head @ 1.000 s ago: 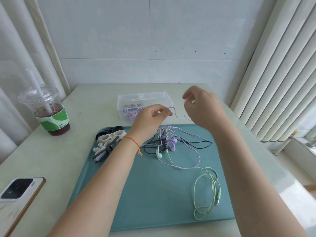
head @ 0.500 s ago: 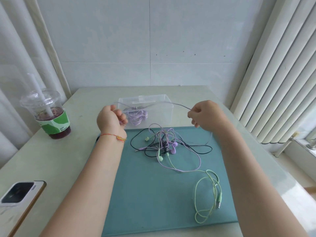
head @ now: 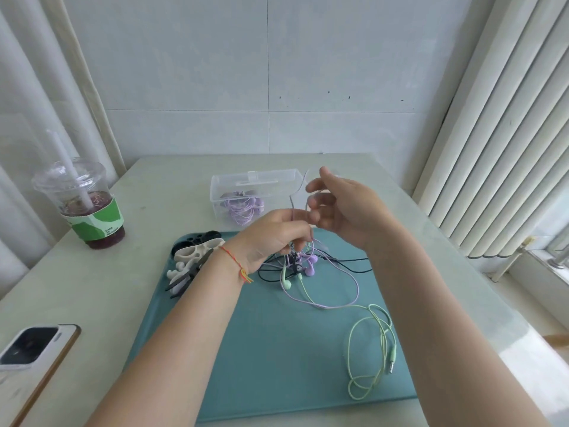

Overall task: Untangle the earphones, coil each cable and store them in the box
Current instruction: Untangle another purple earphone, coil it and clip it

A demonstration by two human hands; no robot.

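- The left hand (head: 271,235) pinched a lilac cable (head: 295,208) just above the tangle (head: 300,261); its fingers were curled round the strand.
- The right hand (head: 341,208) hovered beside it, fingers loosely spread, with a loop of that cable running over them; whether it truly gripped the loop could not be told.
- The step looked like winding the freed length into a coil. Doing it well probably meant keeping the left pinch fixed as an anchor, laying even turns with the right, and lifting gently so the knot below was not drawn tighter.
- The tangle of lilac, black and green strands lay on the far part of a teal mat (head: 277,359); a green cable (head: 369,349) trailed toward the mat's near right corner, plug end free.
- The box (head: 255,192), clear, stood just beyond the mat with one lilac coil already inside.
- A pale table (head: 138,297) carried the mat, a drink cup (head: 83,204) at far left, a phone (head: 30,355) at near left, and scissors (head: 189,274) on the mat's left edge.
- Tiled wall stood behind; vertical blinds (head: 498,134) hung on the right.
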